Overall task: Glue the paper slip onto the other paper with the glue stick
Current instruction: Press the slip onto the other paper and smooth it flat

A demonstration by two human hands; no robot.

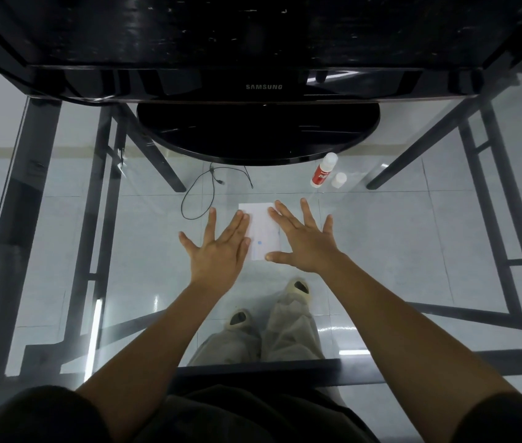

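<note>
Glass table (144,251), head view, the only view. The left hand (218,247) and the right hand (304,241) lay flat with fingers straight and spread. Neither gripped anything. Their inner fingers pressed on opposite side edges of the white paper (264,231), which lay on the glass between them, near the middle of the table. A faint step in its outline suggested the slip already lay on the other sheet, though the two could not be told apart with certainty. The glue stick (323,171) lay uncapped beyond the right hand, well apart from it, with its cap (338,180) just beside it. Judged from this, gluing was probably done and the pressing-down was in hand, with recapping left to do.

The monitor (263,86) bezel read "SAMSUNG". The glue stick's red label bore white writing too small to read, and small blue marks on the paper were illegible.
</note>
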